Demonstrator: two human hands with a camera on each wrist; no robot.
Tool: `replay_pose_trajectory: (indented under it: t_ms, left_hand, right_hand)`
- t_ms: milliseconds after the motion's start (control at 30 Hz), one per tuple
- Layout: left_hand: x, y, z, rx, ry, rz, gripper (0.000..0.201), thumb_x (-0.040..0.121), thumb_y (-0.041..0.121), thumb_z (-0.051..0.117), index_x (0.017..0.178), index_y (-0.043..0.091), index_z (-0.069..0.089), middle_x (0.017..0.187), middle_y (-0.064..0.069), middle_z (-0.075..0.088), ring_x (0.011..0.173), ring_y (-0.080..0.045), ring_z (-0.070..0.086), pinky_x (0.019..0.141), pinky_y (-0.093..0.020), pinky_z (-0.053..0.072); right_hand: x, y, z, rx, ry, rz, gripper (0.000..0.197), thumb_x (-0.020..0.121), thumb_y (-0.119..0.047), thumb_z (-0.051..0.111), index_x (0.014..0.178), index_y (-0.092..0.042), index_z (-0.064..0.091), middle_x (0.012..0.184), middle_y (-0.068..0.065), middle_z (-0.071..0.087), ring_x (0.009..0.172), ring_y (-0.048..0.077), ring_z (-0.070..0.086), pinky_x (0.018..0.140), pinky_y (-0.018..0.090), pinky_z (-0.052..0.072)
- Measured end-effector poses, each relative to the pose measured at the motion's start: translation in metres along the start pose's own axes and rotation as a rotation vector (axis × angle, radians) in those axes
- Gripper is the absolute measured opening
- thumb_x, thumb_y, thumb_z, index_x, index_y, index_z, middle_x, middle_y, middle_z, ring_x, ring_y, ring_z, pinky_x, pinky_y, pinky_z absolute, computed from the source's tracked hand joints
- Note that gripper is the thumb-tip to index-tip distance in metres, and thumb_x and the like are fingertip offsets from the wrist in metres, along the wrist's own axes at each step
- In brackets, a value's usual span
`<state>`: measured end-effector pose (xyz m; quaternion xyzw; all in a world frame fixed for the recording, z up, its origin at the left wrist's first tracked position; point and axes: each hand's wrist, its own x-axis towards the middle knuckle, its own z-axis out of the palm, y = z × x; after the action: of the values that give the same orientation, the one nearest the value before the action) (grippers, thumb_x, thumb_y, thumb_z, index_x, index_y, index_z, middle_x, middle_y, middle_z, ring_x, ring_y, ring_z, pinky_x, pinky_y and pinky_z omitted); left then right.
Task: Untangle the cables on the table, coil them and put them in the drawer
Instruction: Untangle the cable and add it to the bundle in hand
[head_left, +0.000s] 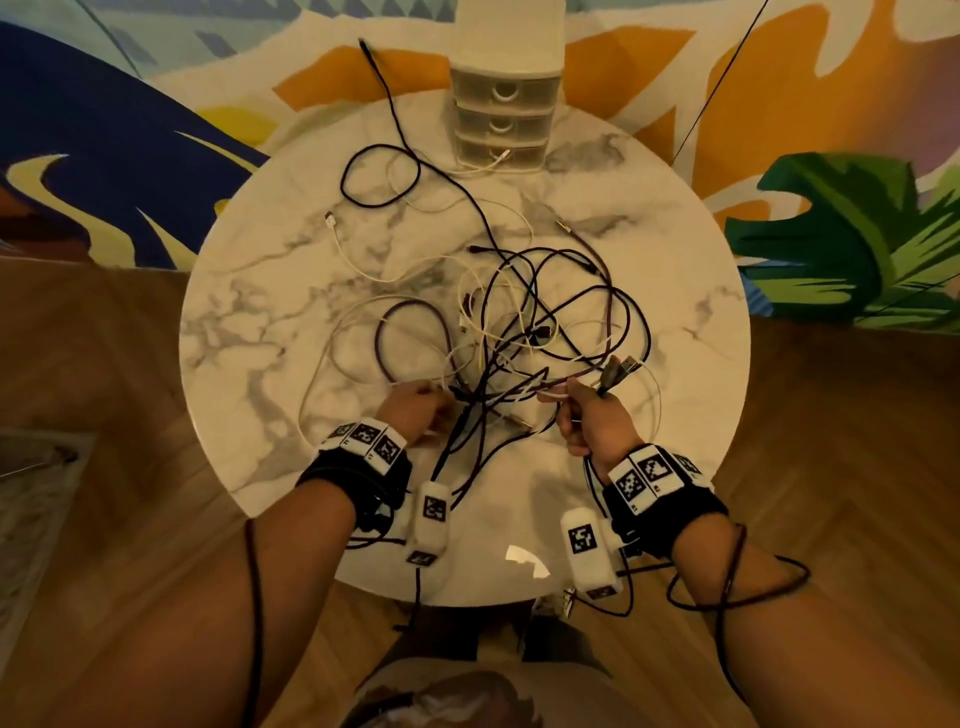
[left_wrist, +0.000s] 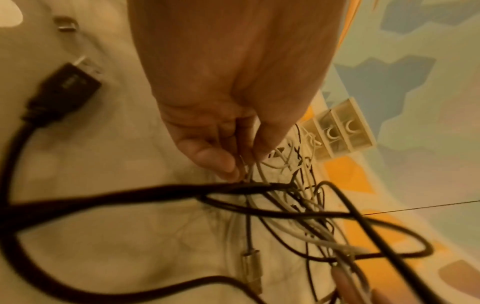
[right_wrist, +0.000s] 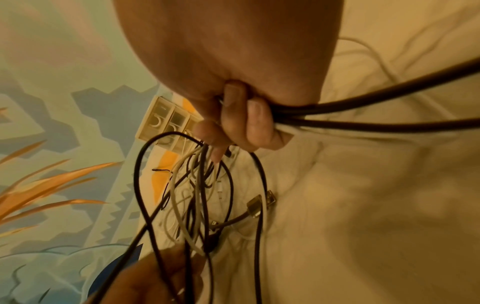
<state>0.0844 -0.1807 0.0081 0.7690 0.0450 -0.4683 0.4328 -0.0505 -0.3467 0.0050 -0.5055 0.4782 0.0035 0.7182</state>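
— Head view first: where do the cables sit?

— A tangle of black and white cables (head_left: 524, 322) lies across the middle and near part of the round marble table (head_left: 249, 322), with one black cable trailing off toward the far edge. The small white drawer unit (head_left: 504, 111) stands at the far side, all three drawers closed, a white cable end touching its base.

— And the hands?

— The left hand (head_left: 413, 410) is at the near left of the knot, thumb and fingertips pinching thin white strands (left_wrist: 255, 164). The right hand (head_left: 589, 415) is at the near right, fingers curled round a bundle of black cables (right_wrist: 363, 111), a USB plug (head_left: 621, 370) sticking out beyond it.

— Are the strands lifted?

— Between the hands they seem raised off the marble, though the blur makes that hard to confirm.
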Motion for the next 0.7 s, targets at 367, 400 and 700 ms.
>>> replay_pose_trajectory:
  t_ms: [367,400,700]
  left_hand:
    - [0.01,0.049,-0.052,0.05,0.395,0.175,0.03,0.09,0.022,0.048,0.064,0.008,0.051,0.067,-0.011,0.057,0.06,-0.027,0.054,0.06,-0.036,0.051]
    - [0.01,0.055,-0.054,0.039,0.394,0.184,0.03,0.092,0.021,0.047,0.065,0.008,0.051,0.065,-0.011,0.059,0.055,-0.026,0.055,0.056,-0.033,0.05]
    - [0.017,0.064,-0.058,0.315,0.323,0.296,0.022,0.09,0.015,0.051,0.069,0.008,0.053,0.064,-0.009,0.055,0.064,-0.022,0.052,0.052,-0.024,0.041]
  right_hand:
    - [0.01,0.003,-0.007,-0.062,0.051,-0.086,0.048,0.102,-0.032,0.034,0.075,-0.011,0.068,0.046,0.003,0.04,0.037,0.011,0.025,0.04,0.016,0.017]
    - [0.011,0.003,-0.007,-0.078,0.049,-0.088,0.048,0.102,-0.033,0.034,0.076,-0.011,0.068,0.046,0.002,0.04,0.037,0.011,0.025,0.04,0.017,0.017]
    - [0.022,0.005,-0.012,-0.169,0.166,-0.125,0.049,0.1,-0.032,0.037,0.067,-0.008,0.064,0.044,0.0,0.044,0.035,0.011,0.034,0.036,0.02,0.027]
